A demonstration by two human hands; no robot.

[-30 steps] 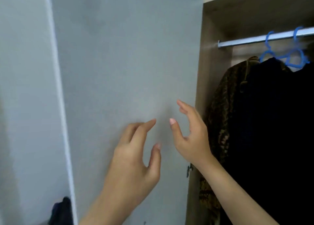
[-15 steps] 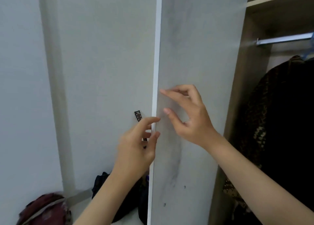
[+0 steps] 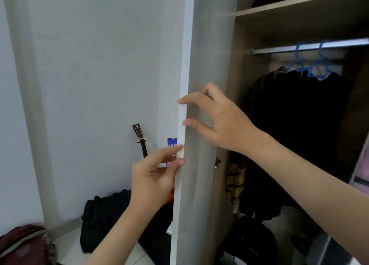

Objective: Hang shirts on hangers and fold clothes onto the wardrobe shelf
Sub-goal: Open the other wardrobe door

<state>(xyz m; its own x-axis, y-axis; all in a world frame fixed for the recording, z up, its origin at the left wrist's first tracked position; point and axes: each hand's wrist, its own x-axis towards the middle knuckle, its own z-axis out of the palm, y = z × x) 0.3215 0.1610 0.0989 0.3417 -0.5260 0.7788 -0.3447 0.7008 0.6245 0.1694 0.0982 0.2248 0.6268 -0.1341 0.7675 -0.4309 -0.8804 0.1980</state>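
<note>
The grey wardrobe door [image 3: 201, 44] stands swung out, nearly edge-on to me. My left hand [image 3: 153, 180] pinches its white edge between forefinger and thumb. Higher up, my right hand [image 3: 223, 122] touches the door's inner face, its fingertips spread at the edge. Inside, dark clothes [image 3: 299, 124] and a brown patterned garment [image 3: 235, 176] hang from blue hangers [image 3: 307, 66] on the metal rail [image 3: 299, 47]. A wooden shelf [image 3: 299, 6] runs above the rail with something dark on it.
A guitar [image 3: 139, 136] leans on the wall behind the door. On the floor lie a dark clothes pile [image 3: 103, 214] and a maroon bag [image 3: 22, 244]. A black bag [image 3: 251, 242] sits in the wardrobe bottom.
The door has swung further open and now shows mostly its edge. Both hands went from hovering before its face to its edge; the left now pinches it.
</note>
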